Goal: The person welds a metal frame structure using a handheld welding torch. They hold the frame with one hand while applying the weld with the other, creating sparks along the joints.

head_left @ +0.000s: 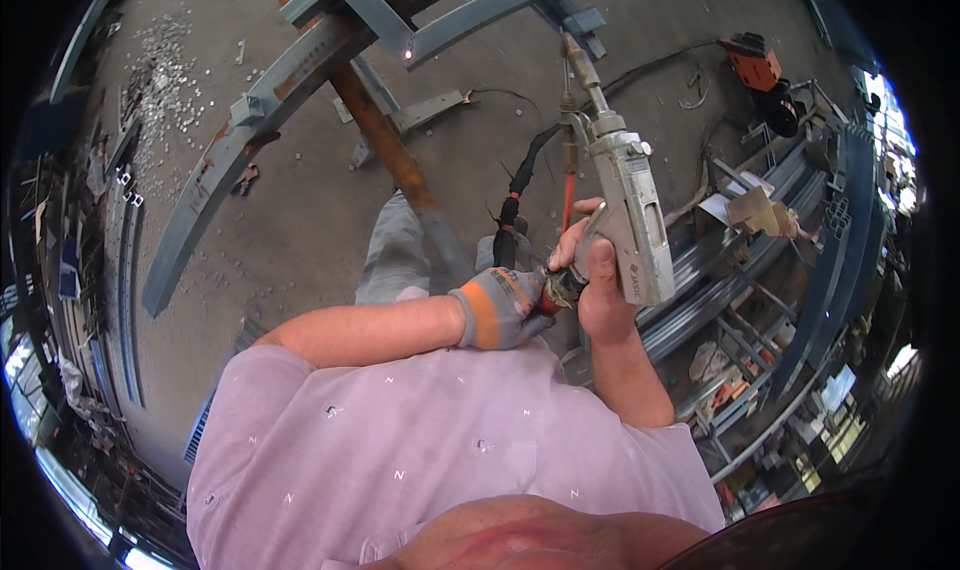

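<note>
My bare right hand (600, 290) is wrapped around the grip of a silver-grey, gun-shaped metal tool (635, 210). Its long body tapers to a pointed nozzle (585, 65), aimed up and away from me. Beside it my left hand (500, 308), in a grey and orange work glove, is closed at the bottom of the grip, near a worn, taped bundle (562, 290). What exactly the gloved fingers hold is partly hidden. A black cable (515, 185) with red bands rises just past the glove. Next to the tool stands a thin orange-red rod or hose (569, 200) with a brass-coloured fitting.
A curved grey steel frame (290, 85) spans the upper left, a small bright spot on one beam (410, 52). A rusty bar (385, 145) slants beneath it. An orange machine (755, 68) stands far right. Metal lengths (700, 280) lie at right; pale scraps (165, 70) litter the floor.
</note>
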`<state>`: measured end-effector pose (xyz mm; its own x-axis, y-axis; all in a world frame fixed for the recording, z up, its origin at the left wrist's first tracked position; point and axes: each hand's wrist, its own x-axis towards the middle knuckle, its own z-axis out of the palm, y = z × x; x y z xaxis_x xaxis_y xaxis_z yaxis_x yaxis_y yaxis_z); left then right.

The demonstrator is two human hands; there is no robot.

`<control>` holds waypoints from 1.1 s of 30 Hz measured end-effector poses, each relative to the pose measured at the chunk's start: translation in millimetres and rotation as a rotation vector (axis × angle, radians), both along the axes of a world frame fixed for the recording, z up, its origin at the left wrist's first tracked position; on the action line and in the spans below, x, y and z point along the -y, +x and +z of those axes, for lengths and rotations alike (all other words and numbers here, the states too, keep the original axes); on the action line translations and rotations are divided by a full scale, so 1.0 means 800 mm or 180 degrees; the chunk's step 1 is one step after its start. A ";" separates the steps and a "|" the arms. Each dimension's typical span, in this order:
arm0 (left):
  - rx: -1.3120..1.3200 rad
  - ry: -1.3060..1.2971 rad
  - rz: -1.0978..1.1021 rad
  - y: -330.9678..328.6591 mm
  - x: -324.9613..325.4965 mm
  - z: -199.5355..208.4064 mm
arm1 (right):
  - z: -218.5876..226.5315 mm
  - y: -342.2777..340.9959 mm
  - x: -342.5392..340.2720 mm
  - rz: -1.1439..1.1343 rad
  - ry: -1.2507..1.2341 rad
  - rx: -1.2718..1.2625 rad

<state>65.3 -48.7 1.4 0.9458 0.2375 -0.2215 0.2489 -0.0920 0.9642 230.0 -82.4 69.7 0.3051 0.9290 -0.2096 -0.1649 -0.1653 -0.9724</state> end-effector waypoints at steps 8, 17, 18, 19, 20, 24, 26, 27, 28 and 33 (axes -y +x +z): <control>-0.0379 0.0594 0.1017 0.002 0.073 -0.065 | -0.007 0.123 0.096 0.0290 0.0181 0.0656; -0.2501 0.1421 0.1295 -0.032 0.054 -0.118 | 0.022 0.322 0.227 -0.0182 -0.0043 0.0810; -0.2696 0.1317 0.1309 -0.034 0.047 -0.110 | 0.028 0.337 0.231 -0.0201 -0.0119 0.0813; -0.2789 0.1311 0.1446 -0.042 0.042 -0.113 | 0.032 0.349 0.230 -0.0425 -0.0251 0.0969; -0.2881 0.1298 0.1580 -0.052 0.038 -0.121 | 0.040 0.362 0.227 -0.0353 -0.0256 0.1060; -0.3124 0.1361 0.2011 -0.084 0.049 -0.165 | 0.071 0.408 0.199 -0.0138 -0.0330 0.1413; -0.3136 0.1184 0.2287 -0.084 0.055 -0.173 | 0.085 0.422 0.178 -0.0128 -0.0351 0.1419; -0.3160 0.1092 0.2409 -0.085 0.058 -0.178 | 0.090 0.426 0.165 -0.0059 -0.0348 0.1297; -0.3113 0.1042 0.2636 -0.084 0.061 -0.184 | 0.094 0.427 0.148 0.0011 -0.0350 0.1174; -0.3147 0.1123 0.3650 -0.075 0.042 -0.215 | 0.100 0.398 0.030 0.0345 -0.0419 0.0624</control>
